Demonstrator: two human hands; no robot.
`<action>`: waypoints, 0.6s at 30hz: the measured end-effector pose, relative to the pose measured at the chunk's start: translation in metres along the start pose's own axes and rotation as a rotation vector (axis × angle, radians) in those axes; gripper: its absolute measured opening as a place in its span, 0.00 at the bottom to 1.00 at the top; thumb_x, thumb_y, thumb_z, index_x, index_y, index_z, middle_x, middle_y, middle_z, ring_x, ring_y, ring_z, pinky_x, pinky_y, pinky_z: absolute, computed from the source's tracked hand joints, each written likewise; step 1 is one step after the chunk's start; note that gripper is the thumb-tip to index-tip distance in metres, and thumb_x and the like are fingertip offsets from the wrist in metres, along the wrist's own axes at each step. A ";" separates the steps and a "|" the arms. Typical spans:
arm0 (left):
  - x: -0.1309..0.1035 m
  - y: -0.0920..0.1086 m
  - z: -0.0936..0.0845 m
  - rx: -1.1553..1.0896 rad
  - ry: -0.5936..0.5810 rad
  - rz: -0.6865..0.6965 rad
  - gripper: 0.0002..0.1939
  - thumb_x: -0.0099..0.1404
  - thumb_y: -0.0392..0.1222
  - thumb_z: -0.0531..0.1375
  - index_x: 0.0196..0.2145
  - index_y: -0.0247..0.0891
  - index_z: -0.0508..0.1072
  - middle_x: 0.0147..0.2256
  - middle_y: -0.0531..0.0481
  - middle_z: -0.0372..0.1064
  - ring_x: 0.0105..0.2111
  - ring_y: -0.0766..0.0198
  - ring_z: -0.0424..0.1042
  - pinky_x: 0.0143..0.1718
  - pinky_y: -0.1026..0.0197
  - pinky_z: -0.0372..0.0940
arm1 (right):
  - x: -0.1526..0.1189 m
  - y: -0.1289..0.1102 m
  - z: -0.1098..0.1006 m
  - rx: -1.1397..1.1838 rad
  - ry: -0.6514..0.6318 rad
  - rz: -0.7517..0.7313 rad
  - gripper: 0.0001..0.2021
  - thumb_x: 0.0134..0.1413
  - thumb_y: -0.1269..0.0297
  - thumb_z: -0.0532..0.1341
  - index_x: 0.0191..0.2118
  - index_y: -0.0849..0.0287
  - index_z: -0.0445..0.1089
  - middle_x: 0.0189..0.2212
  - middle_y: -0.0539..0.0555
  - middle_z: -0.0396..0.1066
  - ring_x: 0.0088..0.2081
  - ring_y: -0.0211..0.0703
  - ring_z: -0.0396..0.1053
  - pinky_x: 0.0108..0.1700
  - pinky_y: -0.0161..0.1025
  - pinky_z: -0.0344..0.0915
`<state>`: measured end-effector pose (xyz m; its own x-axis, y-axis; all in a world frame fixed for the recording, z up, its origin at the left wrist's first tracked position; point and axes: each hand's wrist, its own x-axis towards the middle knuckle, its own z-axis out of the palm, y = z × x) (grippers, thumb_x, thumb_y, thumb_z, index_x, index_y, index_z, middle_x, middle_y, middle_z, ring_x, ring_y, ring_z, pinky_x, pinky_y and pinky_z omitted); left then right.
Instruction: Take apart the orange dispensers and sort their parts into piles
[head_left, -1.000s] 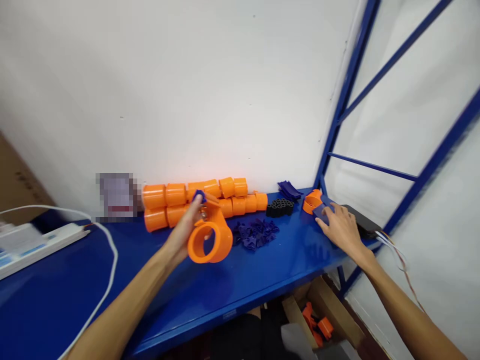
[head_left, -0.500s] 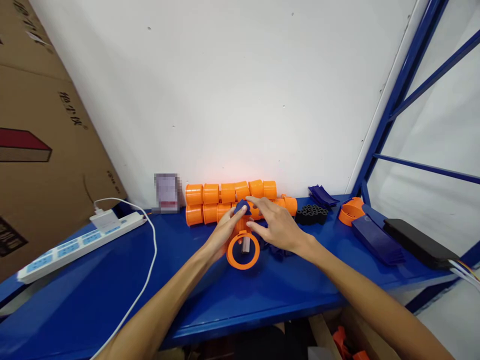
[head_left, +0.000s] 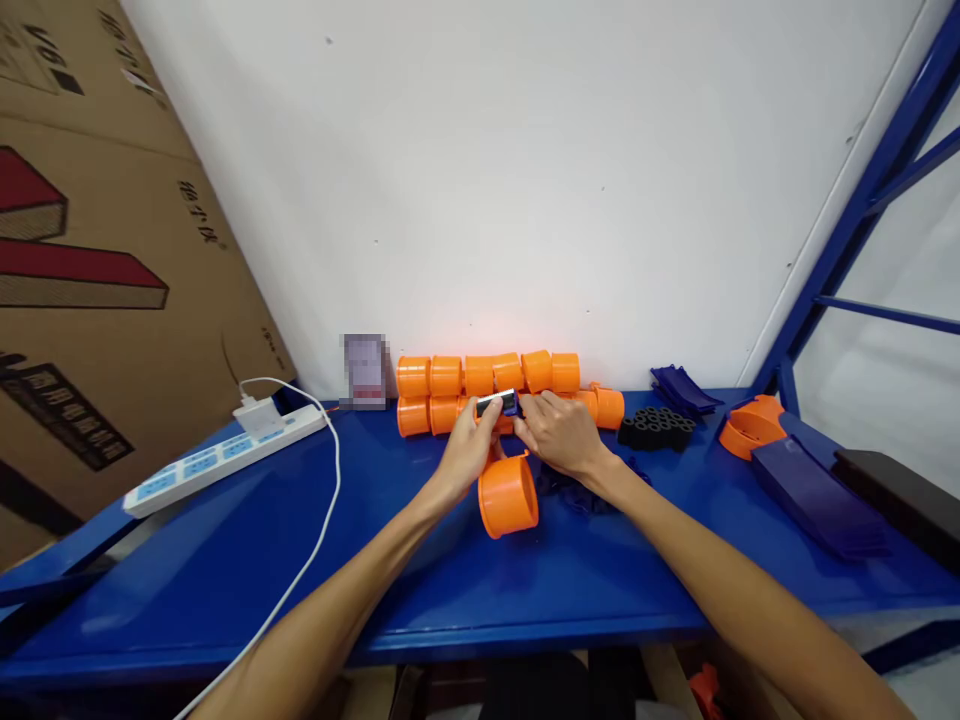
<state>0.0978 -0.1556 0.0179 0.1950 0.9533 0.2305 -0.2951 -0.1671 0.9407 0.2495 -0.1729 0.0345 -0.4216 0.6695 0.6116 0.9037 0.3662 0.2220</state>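
An orange cup-shaped part [head_left: 508,497] hangs below my left hand [head_left: 466,447], its round opening turned to the right. My left hand is closed around its upper end, the thumb on a small black and dark blue piece [head_left: 496,404] with a light toothed edge. My right hand [head_left: 559,432] is closed at the right end of that piece, its fingertips pressed together against it. Behind both hands, orange cylinders [head_left: 413,376] lie stacked in two rows against the wall. What my fingers cover of the held part is hidden.
Dark blue pieces [head_left: 589,495] lie beside my right wrist. Further right are black ring-shaped parts [head_left: 656,430], blue plates [head_left: 682,388], an orange part [head_left: 752,427], a blue stack [head_left: 817,495] and a black box [head_left: 900,500]. A power strip [head_left: 225,460] with a white cable stands left.
The held orange part has turned, so its side now shows instead of its ring opening. My right hand's fingers have closed in on the small piece. The view has shifted left.
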 end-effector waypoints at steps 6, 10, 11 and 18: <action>-0.003 0.008 0.004 0.121 -0.027 -0.015 0.24 0.57 0.62 0.66 0.33 0.41 0.63 0.19 0.62 0.53 0.17 0.70 0.57 0.17 0.66 0.60 | 0.002 0.013 0.000 0.008 -0.044 -0.106 0.16 0.69 0.66 0.48 0.38 0.64 0.71 0.28 0.60 0.72 0.32 0.47 0.67 0.31 0.40 0.57; -0.006 0.010 0.009 0.104 -0.028 -0.033 0.24 0.57 0.61 0.66 0.33 0.40 0.63 0.20 0.60 0.56 0.18 0.69 0.59 0.17 0.66 0.61 | 0.002 0.018 0.000 0.051 -0.050 -0.130 0.16 0.69 0.66 0.47 0.38 0.64 0.71 0.29 0.59 0.72 0.32 0.46 0.66 0.31 0.39 0.58; -0.006 0.011 0.008 0.100 -0.033 -0.044 0.24 0.57 0.61 0.66 0.33 0.40 0.64 0.20 0.60 0.57 0.17 0.69 0.59 0.17 0.66 0.61 | 0.002 0.021 -0.001 0.084 -0.042 -0.133 0.16 0.69 0.65 0.47 0.38 0.64 0.70 0.29 0.59 0.72 0.32 0.46 0.67 0.32 0.39 0.58; 0.011 0.029 -0.020 -0.165 0.065 -0.057 0.20 0.57 0.53 0.69 0.38 0.35 0.70 0.23 0.57 0.63 0.18 0.72 0.61 0.17 0.69 0.59 | -0.012 0.086 -0.017 0.233 0.104 0.354 0.15 0.66 0.67 0.49 0.32 0.61 0.70 0.25 0.55 0.70 0.27 0.42 0.65 0.31 0.38 0.56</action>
<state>0.0726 -0.1449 0.0432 0.1562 0.9753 0.1563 -0.4354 -0.0740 0.8972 0.3332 -0.1608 0.0591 -0.0679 0.7154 0.6954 0.9451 0.2695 -0.1850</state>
